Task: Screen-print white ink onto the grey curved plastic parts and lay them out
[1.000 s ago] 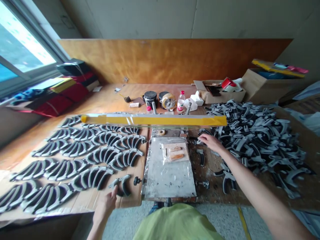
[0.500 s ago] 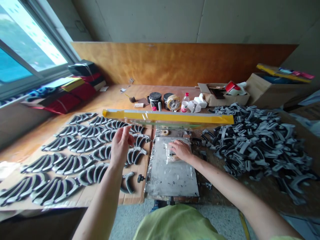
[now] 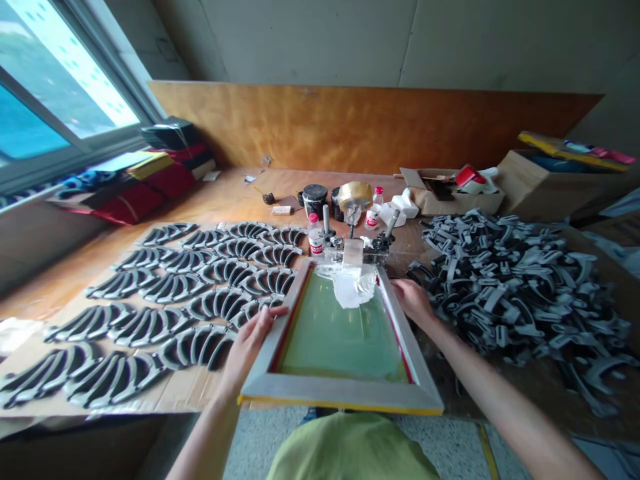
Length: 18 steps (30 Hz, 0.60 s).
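A screen-printing frame [image 3: 280,330] with green mesh and a grey border lies tilted down over the plate in front of me. White ink [image 3: 354,285] sits at its far end, near the hinge clamp [image 3: 353,250]. My left hand [image 3: 253,340] grips the frame's left rail, fingers wrapped over the edge. My right hand [image 3: 413,300] holds the right rail. Rows of dark curved plastic parts [image 3: 165,313] lie on cardboard to the left.
A big heap of grey plastic parts [image 3: 520,293] covers the table at right. Behind the frame stand ink tins [image 3: 315,197], a tape roll [image 3: 354,195], a small bottle [image 3: 315,239] and open cardboard boxes [image 3: 445,190]. Folded cloth [image 3: 145,180] lies by the window.
The frame was raised and seen edge-on; now it is swung down over the plate. Both hands moved from the parts and the plate to the frame's side rails.
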Available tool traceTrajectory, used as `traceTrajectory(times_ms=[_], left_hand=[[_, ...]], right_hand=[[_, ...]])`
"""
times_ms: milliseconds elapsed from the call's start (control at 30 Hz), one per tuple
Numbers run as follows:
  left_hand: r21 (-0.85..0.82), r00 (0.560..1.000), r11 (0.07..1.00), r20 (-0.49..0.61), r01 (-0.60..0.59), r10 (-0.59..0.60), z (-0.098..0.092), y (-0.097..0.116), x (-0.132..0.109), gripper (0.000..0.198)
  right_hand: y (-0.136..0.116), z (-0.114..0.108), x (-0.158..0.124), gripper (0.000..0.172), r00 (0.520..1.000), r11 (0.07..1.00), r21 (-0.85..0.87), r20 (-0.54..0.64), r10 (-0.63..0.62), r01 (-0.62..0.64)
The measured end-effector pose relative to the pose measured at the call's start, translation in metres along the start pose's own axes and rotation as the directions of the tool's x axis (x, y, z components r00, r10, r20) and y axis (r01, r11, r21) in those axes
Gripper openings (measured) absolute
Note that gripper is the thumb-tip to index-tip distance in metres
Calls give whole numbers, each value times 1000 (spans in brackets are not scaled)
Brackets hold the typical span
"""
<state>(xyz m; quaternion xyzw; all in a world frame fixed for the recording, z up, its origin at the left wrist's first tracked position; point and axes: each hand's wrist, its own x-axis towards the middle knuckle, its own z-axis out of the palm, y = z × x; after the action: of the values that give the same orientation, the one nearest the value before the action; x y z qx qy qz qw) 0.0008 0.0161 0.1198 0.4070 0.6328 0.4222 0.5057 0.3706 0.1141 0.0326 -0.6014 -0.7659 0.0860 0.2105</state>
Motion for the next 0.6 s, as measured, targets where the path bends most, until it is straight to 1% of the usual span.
traceTrajectory(times_ms=[33, 67, 100, 133, 167, 200, 233, 300, 367, 433, 500, 600], left_hand=[[27, 998, 998, 25, 57, -57, 0, -18, -3, 63], [47, 995, 995, 34, 92, -93, 1, -36, -3, 70], [62, 993, 992, 33, 109, -111, 4, -53, -2, 79], [78, 993, 991, 21, 111, -113, 7, -69, 1, 86], [103, 994, 989, 9, 104, -106, 11, -83, 4, 89], [134, 996, 987, -4, 94, -94, 14, -94, 8, 89], [163, 996, 983, -13, 85, -84, 16, -102, 11, 87], [212, 997, 974, -18, 77, -75, 18, -112, 15, 81], [233, 997, 969, -11, 83, -83, 17, -116, 17, 76], [222, 995, 970, 7, 97, -101, 15, -118, 18, 74], [199, 993, 973, 19, 113, -119, 13, -120, 18, 72], [172, 991, 976, 10, 132, -136, 13, -121, 17, 73]], right_hand=[[1, -9, 10, 37, 998, 1000, -8, -58, 23, -24], [-3, -17, 22, 36, 994, 1000, -11, -109, 12, -13], [-12, -21, 35, 39, 989, 1000, -19, -143, -26, 23], [-25, -23, 49, 47, 985, 997, -36, -151, -79, 74], [-40, -23, 61, 53, 984, 990, -63, -121, -133, 127], [-55, -21, 72, 55, 983, 982, -93, -60, -173, 167], [-69, -17, 81, 51, 982, 974, -125, 18, -186, 186], [-90, -9, 91, 34, 971, 965, -186, 185, -151, 185], [-98, -2, 87, 18, 950, 957, -236, 299, -91, 166], [-96, 3, 72, 12, 929, 950, -242, 355, -103, 198], [-90, 4, 51, 15, 902, 939, -190, 382, -199, 288], [-79, -6, 23, 29, 832, 901, -73, 421, -362, 429]])
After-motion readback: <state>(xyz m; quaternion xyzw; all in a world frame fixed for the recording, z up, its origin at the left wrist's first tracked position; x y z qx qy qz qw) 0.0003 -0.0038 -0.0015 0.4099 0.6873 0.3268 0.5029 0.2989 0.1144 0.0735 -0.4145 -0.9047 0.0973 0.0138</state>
